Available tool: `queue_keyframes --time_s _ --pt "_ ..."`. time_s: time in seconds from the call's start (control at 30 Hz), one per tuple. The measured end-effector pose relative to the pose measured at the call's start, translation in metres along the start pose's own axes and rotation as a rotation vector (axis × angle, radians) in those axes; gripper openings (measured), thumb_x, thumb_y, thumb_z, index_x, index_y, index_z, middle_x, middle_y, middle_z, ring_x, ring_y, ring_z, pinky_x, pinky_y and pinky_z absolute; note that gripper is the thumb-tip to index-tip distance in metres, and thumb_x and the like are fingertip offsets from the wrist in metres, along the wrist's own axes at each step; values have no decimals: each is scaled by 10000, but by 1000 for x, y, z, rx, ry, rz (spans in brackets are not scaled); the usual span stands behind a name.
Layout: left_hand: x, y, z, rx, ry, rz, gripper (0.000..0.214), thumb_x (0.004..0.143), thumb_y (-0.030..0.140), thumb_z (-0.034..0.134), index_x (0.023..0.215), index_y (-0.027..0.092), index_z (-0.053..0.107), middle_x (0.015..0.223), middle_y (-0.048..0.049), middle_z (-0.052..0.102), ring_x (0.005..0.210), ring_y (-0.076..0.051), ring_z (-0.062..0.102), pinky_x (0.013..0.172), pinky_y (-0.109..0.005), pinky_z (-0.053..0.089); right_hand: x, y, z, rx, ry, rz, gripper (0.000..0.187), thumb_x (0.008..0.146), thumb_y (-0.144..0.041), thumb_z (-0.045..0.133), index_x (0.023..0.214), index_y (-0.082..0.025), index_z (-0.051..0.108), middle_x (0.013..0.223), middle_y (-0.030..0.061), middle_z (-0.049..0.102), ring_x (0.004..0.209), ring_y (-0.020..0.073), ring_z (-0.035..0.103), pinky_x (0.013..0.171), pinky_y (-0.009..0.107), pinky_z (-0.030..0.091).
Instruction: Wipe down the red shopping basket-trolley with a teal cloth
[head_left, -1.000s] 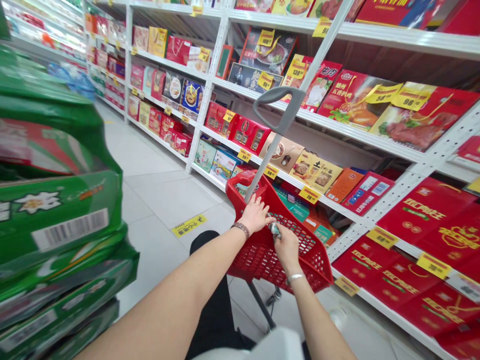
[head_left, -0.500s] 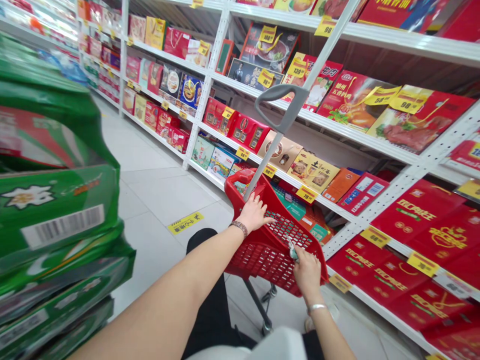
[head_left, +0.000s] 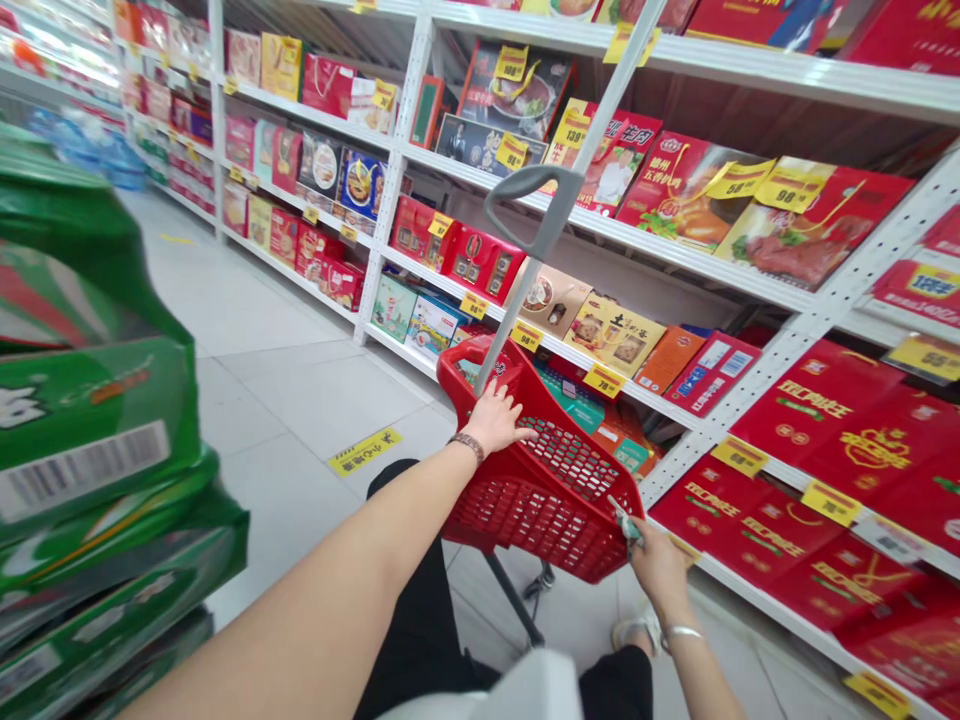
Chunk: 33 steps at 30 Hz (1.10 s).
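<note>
Red mesh basket (head_left: 555, 495) with grey handle (head_left: 534, 205); green cartons (head_left: 90, 440) beside it

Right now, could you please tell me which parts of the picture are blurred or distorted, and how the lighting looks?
Head view: the green packs close on the left are smeared and out of focus; the red basket, left hand and right hand with its small grey item are sharp; wide-angle bending leans the shelf posts; light is even, with no harsh shadows or glare.

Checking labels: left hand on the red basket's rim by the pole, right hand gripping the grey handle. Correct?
No. The head view shows the right hand at the near corner of the red basket, holding a small object; the grey handle is free. Left hand: correct.
</note>
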<state>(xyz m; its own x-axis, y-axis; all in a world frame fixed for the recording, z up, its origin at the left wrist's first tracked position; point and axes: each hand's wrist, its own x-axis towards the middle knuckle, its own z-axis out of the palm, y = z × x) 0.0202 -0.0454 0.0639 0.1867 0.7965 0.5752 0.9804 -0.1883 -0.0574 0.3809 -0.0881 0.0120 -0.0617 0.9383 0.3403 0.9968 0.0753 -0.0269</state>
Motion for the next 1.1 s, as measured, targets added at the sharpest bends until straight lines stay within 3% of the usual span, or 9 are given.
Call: queue_keyframes --time_s 0.17,0.27,0.37,0.47,0.63,0.77,0.87,0.97,1.1 --pt "6 -11 1 -4 9 -11 646 898 738 418 1190 249 722 1316 -118 692 1422 -335 420 1238 -580 93 -10 -17 -6 -2 -32 40 475 888 -41 474 1235 -243 728 1190 98 749 1082 202 700 901 267 466" --pt "2 -7 5 -21 27 -50 594 955 632 400 1292 221 665 1432 -140 611 1483 -349 333 1236 -631 19 -19 -30 -7 -4 -34 80 480 881 -49 459 1243 -230 717 1200 103 742 1104 224 685 891 305 459" --pt "-11 13 13 -54 23 -46 534 992 556 359 1360 263 613 1455 -101 601 1492 -311 337 1243 -623 -11 -29 -42 -9 3 -14 95 477 875 -55 455 1240 -223 710 1200 109 738 1104 235 674 901 335 439" --pt "-25 45 24 -96 -12 29 520 981 594 376 1327 304 635 1404 -53 649 1448 -257 418 1265 -559 36 -38 -55 -14 25 16 71 471 857 -49 466 1220 -213 717 1157 116 747 1071 246 674 910 356 423" --pt "-34 72 31 -136 -31 34 523 1007 554 339 1250 244 684 1364 -95 672 1415 -277 468 1248 -596 128 -40 -95 -26 92 75 -63 482 856 -23 474 1234 -210 707 1102 102 755 1004 230 672 907 351 407" --pt "-37 60 26 -155 -34 54 453 1011 496 374 1237 261 688 1436 -69 622 1454 -266 417 1253 -581 152 -33 -137 -27 151 118 -213 505 889 -19 471 1301 -243 658 1230 62 723 1093 209 632 1007 361 363" --pt "-41 47 21 -160 -36 53 403 1002 466 417 1243 288 687 1477 -47 587 1475 -261 386 1258 -588 139 -37 -150 -19 160 202 -329 505 878 8 470 1284 -222 663 1247 78 718 1086 238 623 1033 416 346" --pt "-44 33 18 -168 -46 35 411 999 497 415 1231 307 697 1497 -30 568 1487 -260 365 1259 -596 125 -54 -138 -9 159 298 -396 509 847 27 471 1238 -223 681 1210 83 731 1036 256 631 1007 444 369" --pt "-44 8 15 -178 -80 -4 436 1006 499 382 1219 304 710 1515 -41 547 1500 -273 339 1246 -624 126 -84 -102 0 174 340 -424 540 803 58 452 1202 -209 699 1176 93 740 1003 263 648 1001 451 383"
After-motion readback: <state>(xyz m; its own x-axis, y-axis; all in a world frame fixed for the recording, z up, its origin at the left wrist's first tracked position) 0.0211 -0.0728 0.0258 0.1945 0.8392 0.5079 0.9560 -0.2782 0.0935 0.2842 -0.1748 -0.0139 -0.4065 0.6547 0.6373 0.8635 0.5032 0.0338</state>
